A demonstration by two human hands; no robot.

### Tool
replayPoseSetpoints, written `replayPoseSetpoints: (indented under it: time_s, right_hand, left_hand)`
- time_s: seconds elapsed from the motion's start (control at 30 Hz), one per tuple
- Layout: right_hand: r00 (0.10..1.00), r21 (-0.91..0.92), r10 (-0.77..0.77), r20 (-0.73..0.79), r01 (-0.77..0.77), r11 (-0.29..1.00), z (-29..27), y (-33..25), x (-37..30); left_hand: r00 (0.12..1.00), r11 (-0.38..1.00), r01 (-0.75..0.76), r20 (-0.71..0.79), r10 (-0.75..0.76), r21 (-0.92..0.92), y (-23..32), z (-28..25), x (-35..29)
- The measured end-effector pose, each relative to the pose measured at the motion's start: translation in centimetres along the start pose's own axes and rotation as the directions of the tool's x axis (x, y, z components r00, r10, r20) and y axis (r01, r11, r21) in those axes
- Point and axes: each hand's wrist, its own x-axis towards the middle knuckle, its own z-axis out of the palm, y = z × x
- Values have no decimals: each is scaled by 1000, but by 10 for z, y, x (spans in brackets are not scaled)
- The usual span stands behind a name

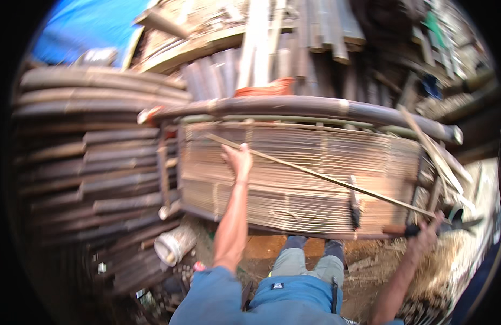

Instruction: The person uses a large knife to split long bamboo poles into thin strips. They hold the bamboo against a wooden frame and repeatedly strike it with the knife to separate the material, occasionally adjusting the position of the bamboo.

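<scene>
Head view here, pretty smeared by motion blur. Left hand (238,160) has its fingers bent around a thin, pale bamboo strip (304,170), close to the end nearer the upper left. That strip is long, narrow and nearly straight, slanting across the middle of the frame to the lower right. Right hand (427,234) is down there at the other end, right by a knife (394,230) with a brown wooden handle, black collar and dark blade; can't tell if those fingers are closed on the strip, the knife or both.

Underneath is a bench (272,189), its top made of skinny tan and brown slats running sideways, ribbed looking, with a thick, round, glossy dark pole (294,106) along the upper edge. A dark-handled tool (355,208) lies on the slats, right of centre.

Left side of the frame is all stacked bamboo poles (120,157), smooth and brownish with pale joints. Crinkly blue tarp (88,27) at upper left, something bright orange (267,88) at top centre, and stringy, straw-coloured shavings (440,276) at lower right.

Container-wise: a round, whitish bucket (181,241) sits tilted at lower left, contents too blurry to make out.
</scene>
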Motion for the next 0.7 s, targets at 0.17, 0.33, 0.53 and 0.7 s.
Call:
replayPoseSetpoints:
  time_s: [0.17, 0.33, 0.53, 0.7]
  right_hand:
    - [999, 199, -17, 38, 9, 980, 16, 36, 42]
    - [990, 28, 18, 137, -22, 999, 23, 67, 72]
    - [901, -529, -313, 299, 430, 732, 14, 185, 145]
    - [794, -562, -341, 504, 601, 568, 75, 251, 259]
  left_hand:
    - [4, 174, -911, 414, 910, -374, 117, 0, -152]
    - [-80, 481, -837, 928, 363, -261, 158, 103, -200]
    - [86, 450, -889, 936, 341, -82, 163, 229, -190]
    - [105, 456, -873, 844, 526, -175, 157, 300, -169]
